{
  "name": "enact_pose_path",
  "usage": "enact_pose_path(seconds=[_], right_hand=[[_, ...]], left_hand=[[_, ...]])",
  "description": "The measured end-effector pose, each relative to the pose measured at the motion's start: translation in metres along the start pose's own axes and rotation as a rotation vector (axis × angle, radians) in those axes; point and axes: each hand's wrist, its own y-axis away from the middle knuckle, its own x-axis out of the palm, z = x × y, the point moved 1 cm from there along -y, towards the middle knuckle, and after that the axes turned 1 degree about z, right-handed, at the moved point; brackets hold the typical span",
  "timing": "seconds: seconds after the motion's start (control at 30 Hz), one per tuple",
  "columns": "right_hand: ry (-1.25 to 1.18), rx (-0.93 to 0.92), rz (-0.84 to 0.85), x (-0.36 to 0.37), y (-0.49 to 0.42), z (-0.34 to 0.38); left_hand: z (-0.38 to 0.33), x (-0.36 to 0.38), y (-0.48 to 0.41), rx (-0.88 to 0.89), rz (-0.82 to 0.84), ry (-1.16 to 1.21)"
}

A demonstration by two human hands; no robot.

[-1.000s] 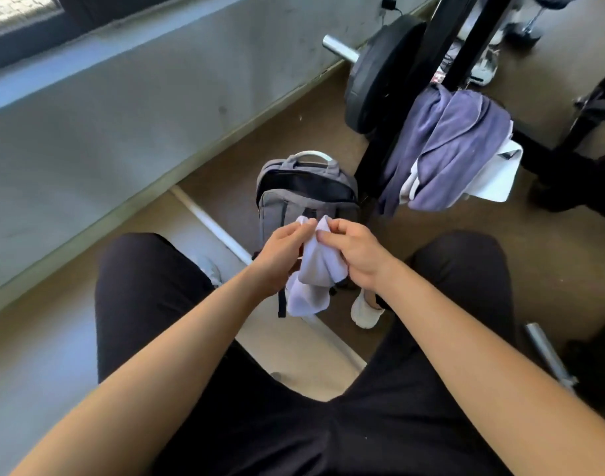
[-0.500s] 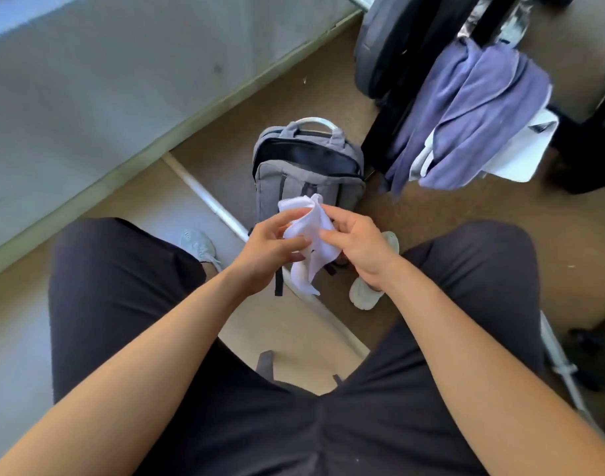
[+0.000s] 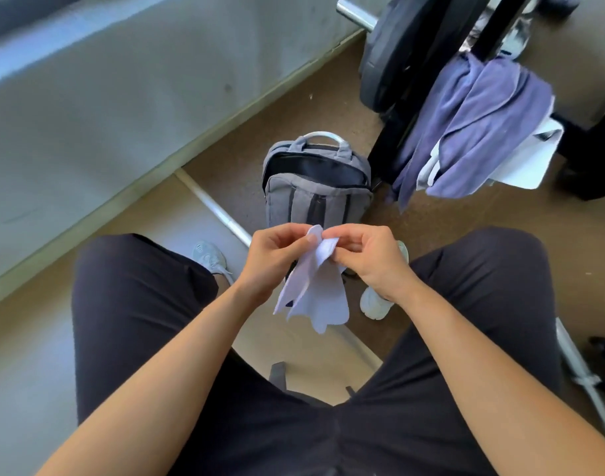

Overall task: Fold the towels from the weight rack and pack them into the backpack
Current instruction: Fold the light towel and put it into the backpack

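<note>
I sit with a small pale lilac towel [image 3: 316, 295] hanging between my knees. My left hand [image 3: 275, 259] and my right hand [image 3: 366, 257] each pinch its top edge, fingertips close together. Just beyond stands a grey backpack [image 3: 316, 192], upright on the floor with its top zip open and a dark inside showing. On the black weight rack [image 3: 421, 80] to the right hangs a purple towel [image 3: 476, 115] over a white towel [image 3: 531, 156].
A black weight plate [image 3: 387, 56] on a steel bar leans at the rack. A grey wall [image 3: 105, 97] runs along the left. A metal bar [image 3: 218, 211] lies on the floor beside the backpack. My shoes [image 3: 211, 257] rest on the brown floor.
My hands have shifted their grip to the towel's top edge, and the cloth now hangs longer and more spread out. The view has tilted slightly.
</note>
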Motion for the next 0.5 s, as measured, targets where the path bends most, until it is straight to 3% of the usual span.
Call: enact_pose_path(seconds=[0.17,0.5], right_hand=[[0.278,-0.109,-0.154,0.0003,-0.0041,-0.0033],[0.265,-0.157,-0.057,0.0066,-0.0068,-0.0024]], left_hand=[[0.0028,-0.0028,0.004,0.051,0.043,-0.051],[0.0035,-0.0017,0.0094,0.095,0.053,-0.041]])
